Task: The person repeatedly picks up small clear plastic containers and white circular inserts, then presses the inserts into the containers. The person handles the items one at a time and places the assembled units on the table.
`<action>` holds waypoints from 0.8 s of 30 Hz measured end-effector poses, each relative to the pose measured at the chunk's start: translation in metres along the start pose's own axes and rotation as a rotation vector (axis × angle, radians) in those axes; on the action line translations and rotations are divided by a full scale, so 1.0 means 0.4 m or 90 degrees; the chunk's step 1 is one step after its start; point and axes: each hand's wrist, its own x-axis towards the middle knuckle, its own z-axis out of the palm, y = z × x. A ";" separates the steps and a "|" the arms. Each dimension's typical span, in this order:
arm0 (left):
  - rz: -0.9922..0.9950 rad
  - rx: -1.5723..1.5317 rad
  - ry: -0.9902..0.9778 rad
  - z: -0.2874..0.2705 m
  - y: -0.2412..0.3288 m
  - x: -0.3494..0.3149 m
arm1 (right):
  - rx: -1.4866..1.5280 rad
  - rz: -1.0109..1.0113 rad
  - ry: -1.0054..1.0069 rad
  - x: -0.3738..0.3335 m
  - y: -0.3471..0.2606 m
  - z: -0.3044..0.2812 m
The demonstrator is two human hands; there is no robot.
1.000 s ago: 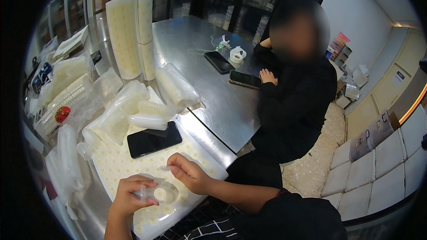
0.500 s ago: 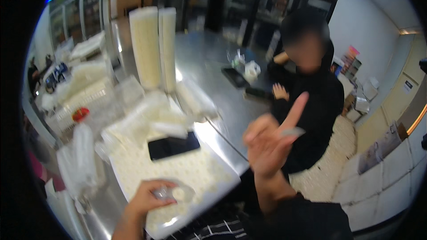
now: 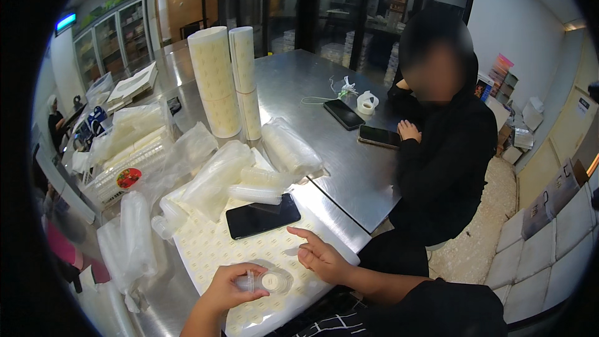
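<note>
My left hand [image 3: 226,288] is closed around a clear plastic cup [image 3: 248,281] lying on its side, its end toward my right hand. A round pale sticker [image 3: 272,281] shows on the cup. Just right of it, my right hand [image 3: 324,262] hovers over the sheet with index finger and thumb apart and the other fingers curled; I make out nothing held in it. Beneath both hands lies a pale sheet of round stickers [image 3: 209,251]. A black phone [image 3: 263,217] rests on the sheet, beyond my hands.
Clear cups [image 3: 259,188] in plastic wrapping lie behind the phone. Two upright paper rolls [image 3: 215,81] stand farther back. At left are a white basket [image 3: 100,188] and a bagged cup stack [image 3: 136,231]. A person in black [image 3: 446,131] sits across at right, beside two phones.
My right hand has come down and left from its raised, pointing position to beside the cup. My left hand still holds the cup. The view has shifted slightly.
</note>
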 end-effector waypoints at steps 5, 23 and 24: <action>-0.037 -0.029 -0.001 0.003 -0.008 -0.001 | -0.097 -0.070 -0.010 -0.002 0.025 0.005; 0.110 -0.023 -0.098 -0.001 -0.008 0.014 | -0.454 -0.608 -0.011 -0.043 -0.033 0.037; 0.111 -0.017 -0.101 -0.001 -0.005 0.013 | -0.471 -0.601 -0.024 -0.037 -0.034 0.039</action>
